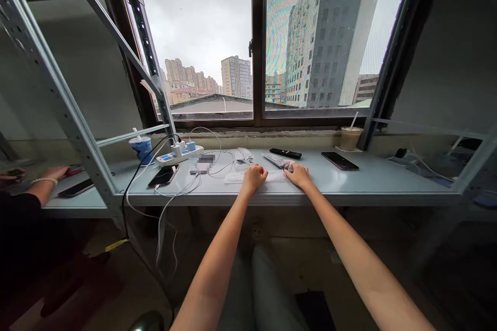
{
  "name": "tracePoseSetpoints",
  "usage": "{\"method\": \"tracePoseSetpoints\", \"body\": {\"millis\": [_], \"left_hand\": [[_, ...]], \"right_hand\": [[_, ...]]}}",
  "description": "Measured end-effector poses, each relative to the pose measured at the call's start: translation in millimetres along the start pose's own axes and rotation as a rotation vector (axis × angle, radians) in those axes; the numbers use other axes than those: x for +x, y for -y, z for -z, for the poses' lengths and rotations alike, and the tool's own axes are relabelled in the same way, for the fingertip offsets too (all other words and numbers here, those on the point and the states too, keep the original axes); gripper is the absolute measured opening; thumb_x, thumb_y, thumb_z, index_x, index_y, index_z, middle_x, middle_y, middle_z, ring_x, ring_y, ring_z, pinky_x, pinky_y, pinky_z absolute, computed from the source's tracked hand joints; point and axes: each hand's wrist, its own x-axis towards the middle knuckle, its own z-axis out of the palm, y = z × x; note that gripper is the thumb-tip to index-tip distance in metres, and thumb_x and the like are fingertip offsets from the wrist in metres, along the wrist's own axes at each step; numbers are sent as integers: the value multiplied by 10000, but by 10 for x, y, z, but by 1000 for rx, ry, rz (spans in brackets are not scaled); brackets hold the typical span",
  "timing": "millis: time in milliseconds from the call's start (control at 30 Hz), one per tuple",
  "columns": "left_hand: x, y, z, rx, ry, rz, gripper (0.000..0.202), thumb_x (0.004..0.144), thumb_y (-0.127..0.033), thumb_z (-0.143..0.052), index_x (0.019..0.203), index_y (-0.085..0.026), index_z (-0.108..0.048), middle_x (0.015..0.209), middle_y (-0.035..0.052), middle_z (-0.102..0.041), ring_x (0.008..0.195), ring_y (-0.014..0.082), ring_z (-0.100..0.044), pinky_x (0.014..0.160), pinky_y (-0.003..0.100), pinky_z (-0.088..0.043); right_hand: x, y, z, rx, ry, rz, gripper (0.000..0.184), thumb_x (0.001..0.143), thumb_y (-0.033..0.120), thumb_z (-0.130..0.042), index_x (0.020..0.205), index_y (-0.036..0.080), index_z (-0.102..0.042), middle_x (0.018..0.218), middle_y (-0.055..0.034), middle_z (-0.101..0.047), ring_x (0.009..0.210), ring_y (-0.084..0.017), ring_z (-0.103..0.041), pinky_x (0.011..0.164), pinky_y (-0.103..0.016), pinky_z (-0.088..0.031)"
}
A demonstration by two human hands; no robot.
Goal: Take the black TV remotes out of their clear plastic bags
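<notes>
My left hand (253, 179) is closed, fingers curled, above a clear plastic bag (233, 178) lying flat at the table's front. Whether it pinches the bag's edge is hidden. My right hand (300, 175) is closed around the near end of a long, greyish item in clear plastic wrap (274, 160), which looks like a wrapped remote control. Its far end points away to the left. Just behind it lies a black remote control (286, 153). A crumpled white plastic packet (243, 156) rests beyond my left hand.
A power strip (180, 154) with chargers and white cables (186, 186) is on the left, by a phone (163, 176) and blue cup (141, 150). Another phone (339, 161) and a drink cup (350, 138) are right. Metal shelf posts (58, 77) flank the table; a co-worker's hand (54, 173) is far left.
</notes>
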Motion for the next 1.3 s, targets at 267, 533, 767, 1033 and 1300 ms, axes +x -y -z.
{"method": "tracePoseSetpoints", "body": {"millis": [267, 533, 767, 1033, 1300], "left_hand": [[0, 10, -6, 4, -10, 9, 225, 775, -216, -441, 625, -165, -601, 773, 51, -599, 747, 146, -548, 656, 233, -387], [-11, 12, -5, -6, -18, -3, 225, 776, -215, -441, 622, -161, -595, 776, 52, -595, 741, 147, -550, 657, 237, -385], [-4, 17, -9, -22, -12, 3, 219, 771, -213, -452, 604, -165, -585, 763, 48, -596, 752, 153, -554, 660, 244, -393], [-17, 18, -9, -55, -52, -24, 156, 769, -210, -467, 658, -178, -572, 735, 37, -581, 781, 159, -551, 677, 249, -407], [-56, -14, 44, -88, -190, -103, 414, 747, -269, -526, 1140, -192, -419, 916, 44, -549, 895, 183, -525, 755, 296, -425]], "right_hand": [[-14, 30, 34, 112, -34, 24, 239, 728, 350, -546, 875, 175, -616, 929, -84, -648, 913, -223, -561, 799, -288, -354], [21, -21, -5, 455, -72, -24, 92, 765, 249, -510, 734, 192, -576, 847, -66, -651, 863, -208, -582, 784, -295, -397], [85, -96, -12, 981, -193, -191, 139, 800, 362, -428, 780, 229, -462, 840, -3, -587, 577, -138, -616, 535, -282, -493], [107, -188, 75, 1489, -426, -382, 174, 785, 395, -445, 755, 243, -367, 725, 58, -526, 560, -108, -634, 567, -265, -537], [80, -187, 200, 1733, -263, -471, 143, 792, 238, -391, 658, 222, -438, 541, 45, -578, 558, -113, -629, 642, -267, -534]]}}
